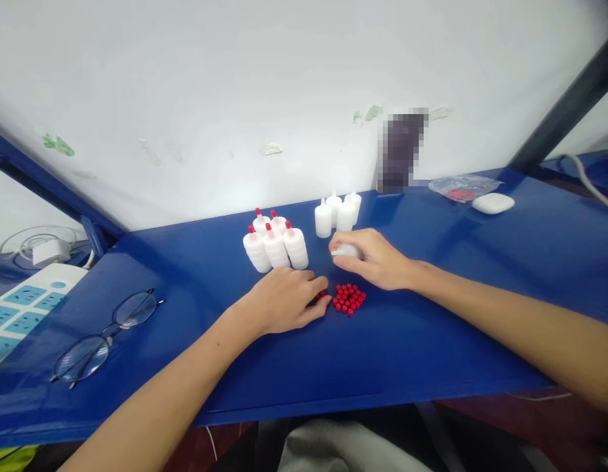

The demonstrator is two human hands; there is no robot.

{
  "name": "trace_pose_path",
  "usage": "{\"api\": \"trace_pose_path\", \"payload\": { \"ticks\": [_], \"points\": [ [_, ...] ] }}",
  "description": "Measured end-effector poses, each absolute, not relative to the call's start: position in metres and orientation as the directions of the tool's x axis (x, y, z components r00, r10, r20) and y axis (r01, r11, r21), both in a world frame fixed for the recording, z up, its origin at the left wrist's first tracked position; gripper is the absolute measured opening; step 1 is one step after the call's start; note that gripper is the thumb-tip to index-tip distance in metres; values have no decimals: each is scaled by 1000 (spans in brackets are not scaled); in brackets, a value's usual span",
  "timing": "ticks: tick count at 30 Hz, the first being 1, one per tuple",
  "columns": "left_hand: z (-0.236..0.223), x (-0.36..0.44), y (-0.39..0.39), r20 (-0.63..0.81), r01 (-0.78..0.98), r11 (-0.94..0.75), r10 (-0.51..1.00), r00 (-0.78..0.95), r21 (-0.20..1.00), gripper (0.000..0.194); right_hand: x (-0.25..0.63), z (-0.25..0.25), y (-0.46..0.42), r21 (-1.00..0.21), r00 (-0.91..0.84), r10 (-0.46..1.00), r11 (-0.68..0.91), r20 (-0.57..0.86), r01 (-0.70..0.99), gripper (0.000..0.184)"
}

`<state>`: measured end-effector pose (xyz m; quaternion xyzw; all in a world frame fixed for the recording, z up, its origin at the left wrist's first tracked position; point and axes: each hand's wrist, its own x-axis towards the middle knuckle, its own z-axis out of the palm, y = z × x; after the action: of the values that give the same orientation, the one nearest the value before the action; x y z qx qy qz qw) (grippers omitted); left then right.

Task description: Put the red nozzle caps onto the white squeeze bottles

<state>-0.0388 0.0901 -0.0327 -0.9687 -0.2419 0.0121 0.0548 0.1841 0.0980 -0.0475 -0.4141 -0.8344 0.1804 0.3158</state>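
My right hand [370,255] is closed around a small white squeeze bottle [350,251], which lies tilted with its bare nozzle pointing left. My left hand [291,301] rests low over the table, thumb and forefinger curled around a few small red caps [321,295]; its other fingers are partly hidden. Just right of its fingertips lies a pile of red caps [349,299]. Beyond my left hand stand several white bottles with red caps [275,246] on their nozzles. Behind my right hand several uncapped white bottles [323,221] stand upright together.
The blue table [294,367] meets a white wall [235,98]. Eyeglasses [109,334] and a power strip [28,311] lie at the left. At the back right are a clear bag with red pieces [464,189], a white rounded object [493,203] and a pixelated dark shape [402,151].
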Motion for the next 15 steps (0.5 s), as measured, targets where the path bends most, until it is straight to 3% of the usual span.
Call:
{"api": "trace_pose_path", "payload": {
  "ticks": [15],
  "points": [
    [-37, -42, 93, 39, 444, -895, 442, 896, -44, 36, 174, -35, 80, -408, -553, 777, 629, 301, 661, 27]
  ]
}}
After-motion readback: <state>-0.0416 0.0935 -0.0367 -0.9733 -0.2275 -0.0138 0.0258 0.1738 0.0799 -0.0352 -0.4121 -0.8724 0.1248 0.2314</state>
